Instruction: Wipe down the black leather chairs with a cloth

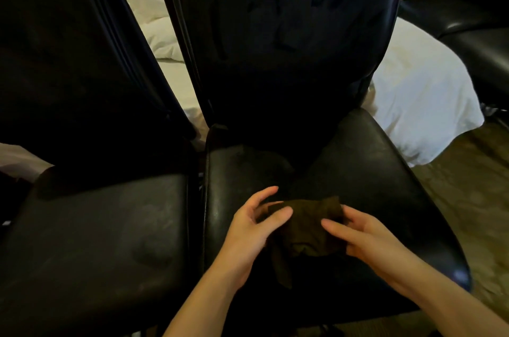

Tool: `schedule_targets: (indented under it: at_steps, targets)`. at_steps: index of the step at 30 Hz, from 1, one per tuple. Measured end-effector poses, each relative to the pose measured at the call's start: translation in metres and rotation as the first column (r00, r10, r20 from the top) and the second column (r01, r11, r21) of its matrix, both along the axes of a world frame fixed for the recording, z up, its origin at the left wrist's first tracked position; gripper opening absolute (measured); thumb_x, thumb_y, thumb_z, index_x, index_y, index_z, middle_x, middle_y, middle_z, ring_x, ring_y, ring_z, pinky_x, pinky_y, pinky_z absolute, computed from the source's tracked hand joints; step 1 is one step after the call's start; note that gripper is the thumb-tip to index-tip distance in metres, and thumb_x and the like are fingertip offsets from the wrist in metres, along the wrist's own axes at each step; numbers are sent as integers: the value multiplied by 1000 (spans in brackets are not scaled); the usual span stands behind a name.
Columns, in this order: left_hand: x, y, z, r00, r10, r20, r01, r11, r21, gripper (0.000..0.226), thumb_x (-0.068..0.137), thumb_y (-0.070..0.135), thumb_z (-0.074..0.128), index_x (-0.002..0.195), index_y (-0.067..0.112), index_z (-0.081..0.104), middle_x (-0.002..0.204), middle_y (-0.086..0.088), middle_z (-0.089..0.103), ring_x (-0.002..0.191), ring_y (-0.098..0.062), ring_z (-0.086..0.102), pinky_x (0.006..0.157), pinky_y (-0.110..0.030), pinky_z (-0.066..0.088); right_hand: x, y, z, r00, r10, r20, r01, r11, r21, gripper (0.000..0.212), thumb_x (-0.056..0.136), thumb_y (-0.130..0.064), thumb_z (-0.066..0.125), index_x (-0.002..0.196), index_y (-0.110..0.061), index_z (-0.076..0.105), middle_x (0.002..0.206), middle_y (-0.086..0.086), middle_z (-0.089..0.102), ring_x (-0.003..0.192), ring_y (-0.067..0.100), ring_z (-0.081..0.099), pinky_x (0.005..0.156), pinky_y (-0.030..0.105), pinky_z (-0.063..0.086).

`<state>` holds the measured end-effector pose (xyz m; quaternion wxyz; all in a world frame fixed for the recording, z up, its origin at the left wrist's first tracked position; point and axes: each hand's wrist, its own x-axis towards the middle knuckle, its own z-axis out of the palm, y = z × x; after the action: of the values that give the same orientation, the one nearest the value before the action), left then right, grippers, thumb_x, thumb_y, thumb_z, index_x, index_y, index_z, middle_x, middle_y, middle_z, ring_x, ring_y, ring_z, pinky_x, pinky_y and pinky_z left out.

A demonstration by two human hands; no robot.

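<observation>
Dark brown and crumpled, the soft cloth (305,226) sits bunched between my 2 hands, held just above the near half of the black leather seat of the right chair (366,171). My left hand (253,229) has its thumb pressed onto the cloth's left end, with the fingers loosely spread behind it, so the hold there is light. My right hand (366,237) cups the cloth's right end, thumb lying on top and fingers curled beneath. A loose tail of fabric hangs down toward me from the bundle.

To the left stands a 2nd black leather chair (91,226), its seat dull and streaked. White bedding (421,100) lies beyond the chairs on the far right, and patterned carpet (468,199) shows at the right edge.

I judge I am gathering the cloth into a pad, with wiping of this seat not yet under way here. The next move calls for folding the tail in, settling the pad flat under 1 palm, then lowering it onto the leather and sweeping across the seat, reaching the far seam under the backrest (289,33).
</observation>
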<state>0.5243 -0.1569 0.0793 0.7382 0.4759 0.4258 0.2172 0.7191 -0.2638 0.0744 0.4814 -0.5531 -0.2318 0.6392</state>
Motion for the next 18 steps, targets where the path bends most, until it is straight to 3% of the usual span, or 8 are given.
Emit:
schedule_targets:
  at_steps: [4,6,8,9,11,13,14,18]
  targets:
    - [-3,8,-23,986,-6,-167,49,965,256,54,85,3,75,117,46,69,126,7,65,112,-10,67,102,-37,53,-9,14,-23,971,-145,189,141,989,34,53,85,-14,69,132,-31,53,119,5,68,100,20,70,87,39,56]
    - [-1,12,-34,971,25,-239,68,926,371,50,88,1,71,112,45,72,126,13,63,117,-5,61,108,-37,49,-10,21,-37,941,-163,296,145,986,83,60,83,-16,72,130,-47,50,125,-1,60,99,15,70,81,34,58]
    - [1,17,-41,938,54,-343,122,874,470,44,91,6,70,117,42,70,128,20,57,121,1,55,111,-32,45,-10,29,-43,873,-129,470,95,991,97,61,83,-20,73,129,-52,48,123,-12,55,101,9,67,82,28,58]
    - [2,19,-45,915,57,-399,168,846,506,42,93,9,68,123,38,68,131,22,54,123,3,52,111,-29,44,-10,31,-45,799,-94,593,58,995,80,59,84,-24,73,130,-50,47,122,-16,53,104,7,64,86,27,56]
    - [2,21,-51,867,56,-496,280,768,576,42,96,14,65,134,31,62,139,25,47,127,7,45,113,-20,38,-13,34,-48,547,-37,837,1,999,44,54,84,-33,71,132,-44,49,123,-20,48,111,2,55,95,25,51]
    - [3,21,-55,830,47,-556,361,714,600,43,99,17,61,139,30,57,145,26,42,129,11,38,115,-14,31,-17,35,-50,305,-3,952,-54,998,21,51,85,-44,67,133,-40,50,130,-18,43,116,0,43,98,23,46]
    - [3,22,-57,820,48,-570,377,704,601,43,99,18,60,141,30,56,147,26,40,131,11,36,116,-16,30,-17,35,-52,240,8,971,-72,997,10,52,86,-48,64,135,-40,49,133,-17,40,118,1,39,99,21,42]
    - [6,22,-59,795,70,-602,393,697,600,44,101,20,58,143,30,54,149,24,39,139,5,35,119,-25,31,-16,32,-51,233,65,970,-110,993,-40,53,89,-53,56,139,-40,43,139,-18,33,122,-2,31,100,17,37]
